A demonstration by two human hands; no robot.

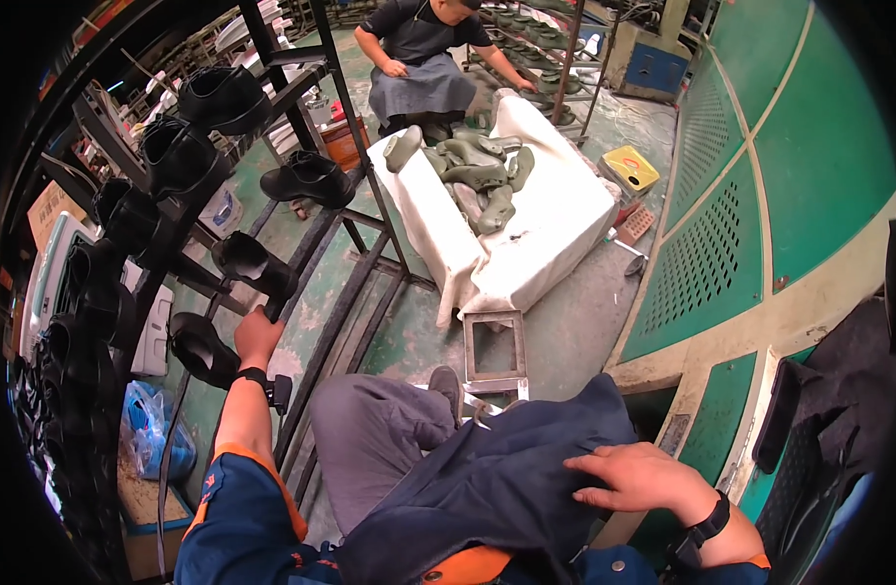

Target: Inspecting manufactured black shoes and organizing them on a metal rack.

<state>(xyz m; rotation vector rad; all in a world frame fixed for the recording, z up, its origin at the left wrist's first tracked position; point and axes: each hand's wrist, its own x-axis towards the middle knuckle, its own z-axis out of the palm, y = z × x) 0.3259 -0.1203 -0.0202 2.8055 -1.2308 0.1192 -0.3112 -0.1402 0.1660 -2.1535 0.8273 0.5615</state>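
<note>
My left hand (259, 336) reaches out to the rack on the left. Its fingers are closed on the near end of a black shoe (248, 261), though the shoe partly hides them. Another black shoe (202, 349) sits just left of that hand, and a third black shoe (309, 179) is farther back on the rack. My right hand (631, 478) lies with outstretched fingers on the dark blue apron (487, 478) across my lap. It holds nothing.
The dark metal rack (381, 219) carries rows of black shoes. Ahead, green shoe lasts (477, 171) lie on a white cloth-covered table (555, 234). A person (423, 58) sits behind it. A small metal frame (494, 351) stands before me; green machine panels (706, 253) line the right.
</note>
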